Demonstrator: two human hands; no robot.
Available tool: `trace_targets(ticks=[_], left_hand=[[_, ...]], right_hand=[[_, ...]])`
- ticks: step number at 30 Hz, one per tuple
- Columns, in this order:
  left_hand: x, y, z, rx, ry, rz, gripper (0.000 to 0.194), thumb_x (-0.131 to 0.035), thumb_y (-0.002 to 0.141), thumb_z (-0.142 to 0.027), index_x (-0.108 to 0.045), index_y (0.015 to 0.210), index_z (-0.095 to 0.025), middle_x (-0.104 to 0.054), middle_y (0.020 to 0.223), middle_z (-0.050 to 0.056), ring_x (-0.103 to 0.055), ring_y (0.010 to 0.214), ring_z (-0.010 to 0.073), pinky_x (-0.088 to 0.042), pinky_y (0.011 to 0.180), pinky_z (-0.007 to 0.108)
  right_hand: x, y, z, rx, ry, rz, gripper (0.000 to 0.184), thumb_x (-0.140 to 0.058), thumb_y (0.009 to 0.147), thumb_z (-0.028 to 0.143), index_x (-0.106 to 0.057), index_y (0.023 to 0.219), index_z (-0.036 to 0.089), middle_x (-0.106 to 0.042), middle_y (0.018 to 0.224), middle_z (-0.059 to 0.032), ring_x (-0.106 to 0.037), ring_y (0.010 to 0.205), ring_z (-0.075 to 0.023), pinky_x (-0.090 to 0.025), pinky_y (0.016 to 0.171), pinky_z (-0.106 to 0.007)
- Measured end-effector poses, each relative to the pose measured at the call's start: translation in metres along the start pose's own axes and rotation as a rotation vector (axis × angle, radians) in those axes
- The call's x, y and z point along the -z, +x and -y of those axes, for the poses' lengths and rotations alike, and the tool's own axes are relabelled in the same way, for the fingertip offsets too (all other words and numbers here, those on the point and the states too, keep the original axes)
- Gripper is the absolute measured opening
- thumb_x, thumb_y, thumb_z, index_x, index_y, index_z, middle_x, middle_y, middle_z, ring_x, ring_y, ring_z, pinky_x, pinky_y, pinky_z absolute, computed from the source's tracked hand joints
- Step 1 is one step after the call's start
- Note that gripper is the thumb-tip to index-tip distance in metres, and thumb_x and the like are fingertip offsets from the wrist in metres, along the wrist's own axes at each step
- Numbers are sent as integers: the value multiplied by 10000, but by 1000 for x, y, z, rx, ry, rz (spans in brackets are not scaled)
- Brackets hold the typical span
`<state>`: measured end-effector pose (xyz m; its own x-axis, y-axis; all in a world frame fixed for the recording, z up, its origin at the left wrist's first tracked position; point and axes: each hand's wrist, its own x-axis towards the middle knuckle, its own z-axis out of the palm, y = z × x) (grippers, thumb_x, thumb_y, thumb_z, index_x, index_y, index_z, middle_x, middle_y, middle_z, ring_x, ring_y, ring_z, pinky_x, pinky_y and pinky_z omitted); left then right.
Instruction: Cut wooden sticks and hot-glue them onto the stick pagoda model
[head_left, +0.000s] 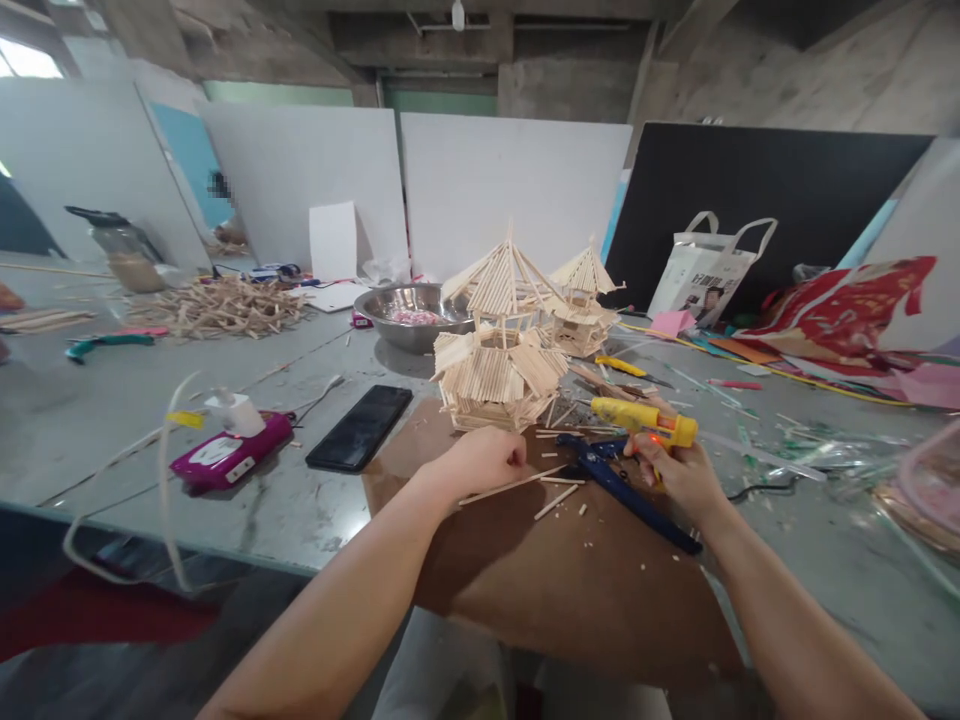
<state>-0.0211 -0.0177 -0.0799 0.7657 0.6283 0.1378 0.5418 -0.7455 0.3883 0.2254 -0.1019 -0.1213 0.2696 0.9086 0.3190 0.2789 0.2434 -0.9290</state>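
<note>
Just beyond the curled left grip (pixel 486 462), whose hold cannot be told, stands one stick pavilion (pixel 504 375), a second pavilion (pixel 581 312) behind. The right grip (pixel 679 478) is wrapped around one yellow glue gun (pixel 626 413), near one pair of blue pliers (pixel 630 497). Below, brown board (pixel 570 595) covers part of the grey tabletop (pixel 300 515); pale panels (pixel 510 190) stand farther off.

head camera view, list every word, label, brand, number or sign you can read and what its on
No text reads clearly enough to quote.
White two-handled tote bag: dark printed characters, too blurred to read.
Purple rectangular power strip: pale label patch on top, nothing legible.
Yellow glue gun: any marking is too blurred to read.
Red plastic bag: pale print, cannot tell whether it holds words.
</note>
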Motion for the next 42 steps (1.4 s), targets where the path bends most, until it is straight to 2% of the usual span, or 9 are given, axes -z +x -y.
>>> trace_targets(ticks=[4,12,16,20,26,30,34,37,42], left_hand=[[-3,0,2,25,54,14,107,-585,569,-303,-609,632,-220,-592,599,36,-505,531,159,-305,489,239],[-4,1,-10,82,310,266,199,-480,584,-221,-607,737,-216,-621,761,57,-557,717,199,-382,576,267],[6,-2,-7,132,329,289,214,-467,559,-189,-606,722,-196,-618,720,61,-553,681,191,-368,539,254],[22,-12,-2,143,208,255,179,-448,591,-181,-582,709,-194,-608,698,31,-531,622,151,-344,508,234],[40,-27,1,98,-265,35,114,-404,715,-203,-508,744,-165,-552,628,-4,-515,548,96,-375,518,211],[53,-25,4,117,-663,-351,158,-391,762,-210,-454,895,-153,-514,638,-17,-481,452,57,-380,455,188],[73,-16,7,149,-806,-675,188,-437,738,-161,-490,917,-137,-504,641,-23,-345,342,-1,-257,341,142],[86,-6,10,184,-853,-745,161,-451,729,-139,-526,871,-122,-477,576,-38,-301,307,-11,-199,311,141],[97,9,16,209,-880,-723,144,-457,742,-146,-540,853,-111,-471,522,-43,-299,278,2,-181,292,158]], right_hand=[[1,0,0,-2,-18,-21,301,-534,698,432,-566,624,141,-507,448,6,-389,347,-64,-306,347,-201],[2,1,-1,8,0,-56,300,-550,677,446,-553,624,151,-534,493,1,-388,331,-58,-298,321,-200],[4,2,-5,10,-21,-46,301,-531,699,438,-566,626,149,-450,387,28,-384,332,-70,-307,333,-203],[4,2,-6,0,-16,-38,312,-530,695,446,-567,614,148,-454,392,25,-381,332,-70,-314,336,-204],[0,0,-2,-13,22,-67,293,-545,686,441,-544,654,149,-535,528,-3,-379,344,-51,-303,328,-194],[-3,0,0,-7,78,-114,292,-561,668,448,-525,707,161,-558,612,-11,-379,342,-44,-293,304,-189],[-5,-2,3,-2,123,-122,330,-587,636,463,-519,791,180,-551,615,2,-387,339,-46,-307,298,-189],[-5,-3,6,-12,104,-137,333,-590,625,476,-514,757,180,-550,608,3,-389,337,-47,-307,293,-188],[-6,-3,8,-24,81,-147,346,-591,611,494,-492,703,176,-555,607,-5,-380,321,-42,-301,285,-189]])
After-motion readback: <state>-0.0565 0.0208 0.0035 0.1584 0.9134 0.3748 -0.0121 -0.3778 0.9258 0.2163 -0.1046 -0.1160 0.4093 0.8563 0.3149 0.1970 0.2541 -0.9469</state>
